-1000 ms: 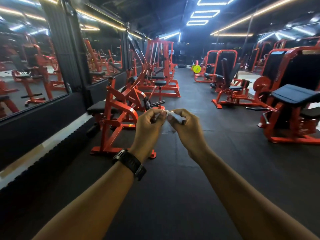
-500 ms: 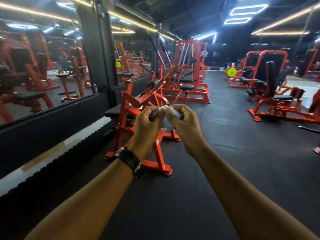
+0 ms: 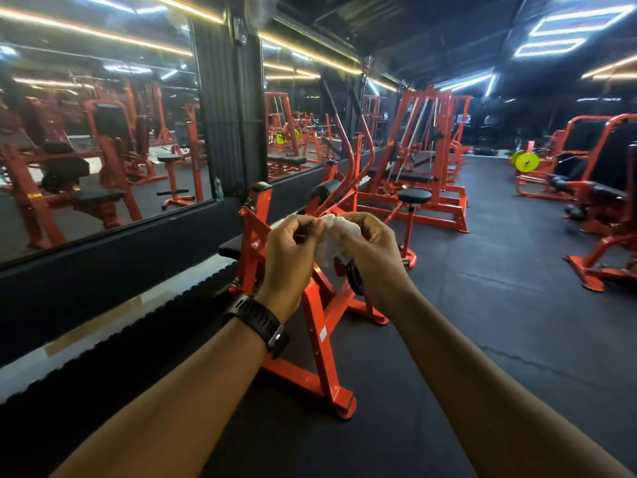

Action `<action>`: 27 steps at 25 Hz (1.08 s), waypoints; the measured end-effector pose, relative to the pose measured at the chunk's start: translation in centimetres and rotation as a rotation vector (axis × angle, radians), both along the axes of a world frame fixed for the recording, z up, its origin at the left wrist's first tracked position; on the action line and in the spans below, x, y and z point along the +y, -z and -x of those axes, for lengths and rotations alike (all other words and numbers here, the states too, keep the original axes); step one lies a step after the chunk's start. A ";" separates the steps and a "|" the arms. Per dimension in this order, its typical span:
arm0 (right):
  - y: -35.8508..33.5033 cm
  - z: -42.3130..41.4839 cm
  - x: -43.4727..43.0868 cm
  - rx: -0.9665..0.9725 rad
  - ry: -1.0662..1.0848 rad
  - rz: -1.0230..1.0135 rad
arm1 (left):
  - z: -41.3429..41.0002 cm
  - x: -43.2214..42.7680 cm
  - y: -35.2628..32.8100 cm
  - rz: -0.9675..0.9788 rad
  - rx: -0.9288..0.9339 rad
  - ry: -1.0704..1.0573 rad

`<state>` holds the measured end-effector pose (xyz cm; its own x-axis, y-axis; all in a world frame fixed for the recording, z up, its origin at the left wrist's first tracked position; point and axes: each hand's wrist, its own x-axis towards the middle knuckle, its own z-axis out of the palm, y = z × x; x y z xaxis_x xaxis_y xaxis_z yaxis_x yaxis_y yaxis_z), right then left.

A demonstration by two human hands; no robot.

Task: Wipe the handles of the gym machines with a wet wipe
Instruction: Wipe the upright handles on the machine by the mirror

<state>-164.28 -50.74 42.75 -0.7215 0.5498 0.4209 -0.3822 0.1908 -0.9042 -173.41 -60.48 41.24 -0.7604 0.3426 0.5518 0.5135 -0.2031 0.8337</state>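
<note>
Dim hall, hard light from overhead.

Warm yellow strips [image 3: 303, 52] run along the top of the left wall and cold white-blue panels [image 3: 565, 27] glow on the ceiling at right, both blown out; the mirror [image 3: 103, 139] repeats their glare, the black floor [image 3: 517, 322] takes a faint sheen, far machines [image 3: 558, 157] look soft, and straight lines bow toward the edges.

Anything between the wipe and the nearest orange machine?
Nothing visible. The left hand and right hand both hold the wipe in open air just short of the orange machine. The hands hide part of it.
</note>
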 end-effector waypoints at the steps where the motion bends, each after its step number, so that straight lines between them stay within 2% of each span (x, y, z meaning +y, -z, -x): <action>1: 0.0 2.0 2.3 -0.007 -0.006 -0.008 | 2.0 2.3 0.1 -0.002 0.025 -0.011; 9: -0.8 17.3 18.9 -0.017 0.067 -0.066 | 18.0 18.2 -1.1 -0.027 0.032 -0.029; 16: 0.6 27.5 32.6 -0.007 0.043 -0.014 | 27.0 31.2 0.2 0.017 0.037 -0.088; 21: -0.1 34.3 44.3 0.013 -0.024 -0.082 | 31.8 42.5 0.0 0.016 0.083 -0.258; 27: -4.7 42.0 55.4 0.064 -0.091 -0.268 | 37.0 52.1 -3.1 0.009 0.194 -0.497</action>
<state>-206.25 4.68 47.50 -0.7301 0.3469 0.5887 -0.4632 0.3822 -0.7996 -210.42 -8.43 44.35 -0.7165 -0.0276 0.6970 0.6908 0.1106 0.7145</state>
